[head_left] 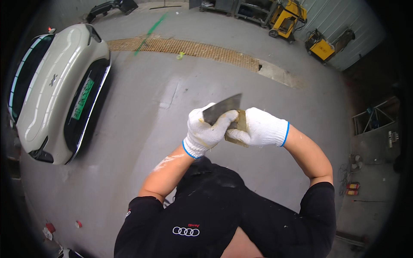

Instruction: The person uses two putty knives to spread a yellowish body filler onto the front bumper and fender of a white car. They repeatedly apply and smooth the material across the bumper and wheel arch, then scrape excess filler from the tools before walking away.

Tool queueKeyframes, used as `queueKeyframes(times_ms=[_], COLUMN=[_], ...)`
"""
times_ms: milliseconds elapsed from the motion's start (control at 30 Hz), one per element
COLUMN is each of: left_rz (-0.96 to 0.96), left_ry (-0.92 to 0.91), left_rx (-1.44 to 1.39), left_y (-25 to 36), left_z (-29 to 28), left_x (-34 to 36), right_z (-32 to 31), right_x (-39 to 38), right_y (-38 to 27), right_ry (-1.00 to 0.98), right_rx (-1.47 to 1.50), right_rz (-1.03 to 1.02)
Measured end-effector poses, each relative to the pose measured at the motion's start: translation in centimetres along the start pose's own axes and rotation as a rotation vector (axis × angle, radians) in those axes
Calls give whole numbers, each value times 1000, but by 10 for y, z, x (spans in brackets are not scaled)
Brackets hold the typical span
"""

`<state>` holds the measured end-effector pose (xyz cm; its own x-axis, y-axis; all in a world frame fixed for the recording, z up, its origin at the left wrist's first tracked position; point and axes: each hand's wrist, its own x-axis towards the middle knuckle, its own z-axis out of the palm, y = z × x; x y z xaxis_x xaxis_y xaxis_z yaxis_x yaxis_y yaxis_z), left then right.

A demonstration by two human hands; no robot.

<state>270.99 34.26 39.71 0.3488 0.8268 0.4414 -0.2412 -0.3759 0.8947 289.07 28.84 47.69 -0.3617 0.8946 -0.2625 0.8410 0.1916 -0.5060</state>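
Both hands wear white knitted gloves with blue cuffs and meet in front of my chest. My left hand [206, 131] is closed on a flat grey metal scraper [223, 108], its wide blade slanting up to the right. In the fingers of my right hand [260, 127] is an olive-yellow flat piece [242, 121], whose kind I cannot make out; part of it shows below the fingers too. The left fingertips reach the edge of that yellow piece. White smears mark my left forearm, and yellowish stains show on the left glove.
A white car [51, 86] stands at the left. A brown floor grating [185, 48] crosses the grey floor ahead. Two yellow wheeled machines [287, 19] and grey shelving [254, 9] line the far right wall. A metal frame [374, 116] is at the right, with a black bumper [109, 9] far left.
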Motion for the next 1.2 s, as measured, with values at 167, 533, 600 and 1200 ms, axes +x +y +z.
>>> queueKeyframes(times_ms=[167, 533, 600, 1200], left_rz=[-236, -159, -184, -382], left_ry=[125, 275, 260, 563], left_rx=[-423, -305, -179, 498], left_y=[-47, -188, -193, -434], left_z=[52, 105, 95, 66], left_x=[144, 377, 420, 660], right_z=[-89, -243, -283, -399], right_x=[45, 211, 253, 709], right_y=[83, 300, 324, 555], right_ry=[437, 163, 54, 43], right_rx=[102, -71, 92, 881], right_rz=[107, -106, -285, -494])
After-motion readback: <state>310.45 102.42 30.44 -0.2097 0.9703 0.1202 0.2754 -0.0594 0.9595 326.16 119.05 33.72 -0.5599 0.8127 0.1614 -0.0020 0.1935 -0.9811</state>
